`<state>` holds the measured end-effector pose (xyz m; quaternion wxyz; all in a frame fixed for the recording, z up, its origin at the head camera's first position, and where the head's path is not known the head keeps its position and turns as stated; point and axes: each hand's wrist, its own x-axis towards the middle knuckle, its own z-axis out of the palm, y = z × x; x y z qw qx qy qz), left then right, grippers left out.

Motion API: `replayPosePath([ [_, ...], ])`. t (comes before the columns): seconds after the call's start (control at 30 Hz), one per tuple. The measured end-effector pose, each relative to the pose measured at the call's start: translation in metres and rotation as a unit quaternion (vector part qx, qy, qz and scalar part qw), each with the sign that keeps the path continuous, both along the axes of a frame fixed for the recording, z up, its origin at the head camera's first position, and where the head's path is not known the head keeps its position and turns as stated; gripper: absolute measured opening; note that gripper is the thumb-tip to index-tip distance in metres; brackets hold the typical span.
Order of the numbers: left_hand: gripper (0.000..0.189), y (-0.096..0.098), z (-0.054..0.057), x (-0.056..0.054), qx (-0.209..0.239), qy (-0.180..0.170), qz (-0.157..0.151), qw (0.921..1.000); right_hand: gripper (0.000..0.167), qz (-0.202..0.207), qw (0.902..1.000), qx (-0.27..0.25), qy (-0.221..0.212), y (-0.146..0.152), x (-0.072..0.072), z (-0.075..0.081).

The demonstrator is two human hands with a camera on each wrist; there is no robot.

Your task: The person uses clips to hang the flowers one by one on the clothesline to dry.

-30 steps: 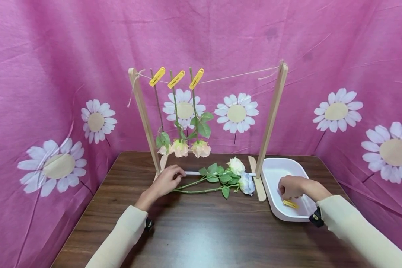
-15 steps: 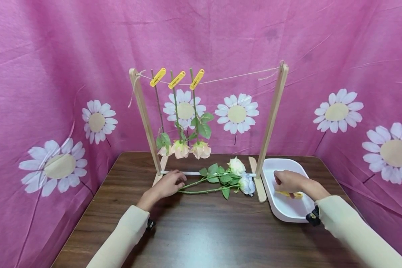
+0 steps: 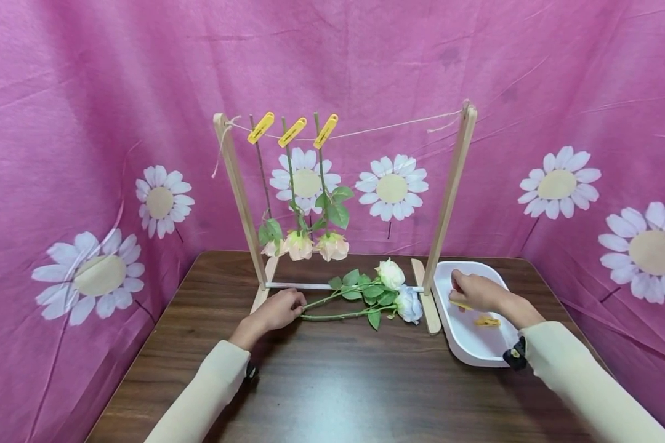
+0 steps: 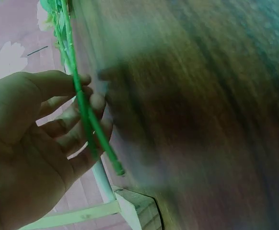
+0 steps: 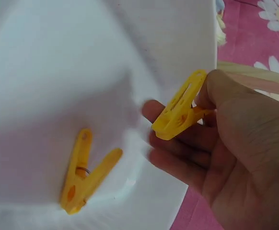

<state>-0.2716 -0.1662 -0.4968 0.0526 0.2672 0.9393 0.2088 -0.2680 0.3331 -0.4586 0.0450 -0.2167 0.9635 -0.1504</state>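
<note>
Two roses lie on the table, a white rose (image 3: 390,274) and a pale blue rose (image 3: 408,304), with their stems pointing left. At the stem ends, my left hand (image 3: 277,309) curls its fingers and thumb about the green stems (image 4: 79,96), which cross at the fingertips. My right hand (image 3: 479,291), over the white tray (image 3: 471,358), pinches a yellow clothespin (image 5: 178,112) between thumb and fingers. A second yellow clothespin (image 5: 77,179) lies on the tray bottom. Three peach roses (image 3: 299,246) hang upside down from the string, each held by a yellow clothespin (image 3: 292,132).
A wooden frame with a left post (image 3: 237,197) and a right post (image 3: 451,191) carries the string (image 3: 393,125). A white rod (image 3: 305,285) joins its feet low down. The tray stands beside the right foot (image 3: 431,314). Pink cloth (image 3: 332,61) surrounds the table.
My right hand has lifted a clothespin from the tray bottom and moved slightly left, uncovering another one. My left hand has shifted slightly right and down, its fingers closing at the stem ends.
</note>
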Motion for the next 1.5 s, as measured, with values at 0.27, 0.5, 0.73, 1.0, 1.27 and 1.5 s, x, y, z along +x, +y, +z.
replayPosePath([
  [0.27,0.009,-0.002,-0.001,-0.002,0.029,0.021,-0.015,0.9992,0.013,-0.015,0.9993,-0.035,-0.002,0.003,-0.002,0.002],
  [0.5,0.010,-0.003,0.000,-0.005,0.045,0.029,-0.006,0.9986,0.036,-0.052,0.9982,-0.025,-0.017,-0.001,0.000,0.009],
  [0.73,0.020,-0.004,0.007,-0.006,-0.003,0.107,0.002,0.9942,0.038,-0.038,0.9987,-0.026,-0.022,0.002,-0.002,0.010],
  [1.0,0.015,-0.005,0.019,-0.007,0.083,0.096,0.024,0.9917,0.035,-0.025,0.9992,-0.032,0.002,0.003,-0.003,0.017],
  [1.27,0.004,-0.001,0.036,0.002,0.168,0.174,0.071,0.9677,0.029,-0.027,0.9980,-0.038,0.044,0.006,-0.006,0.028],
  [1.5,0.005,0.015,0.051,0.006,0.364,0.148,0.069,0.9171,0.028,-0.034,0.9931,-0.051,0.100,0.004,-0.008,0.041],
])
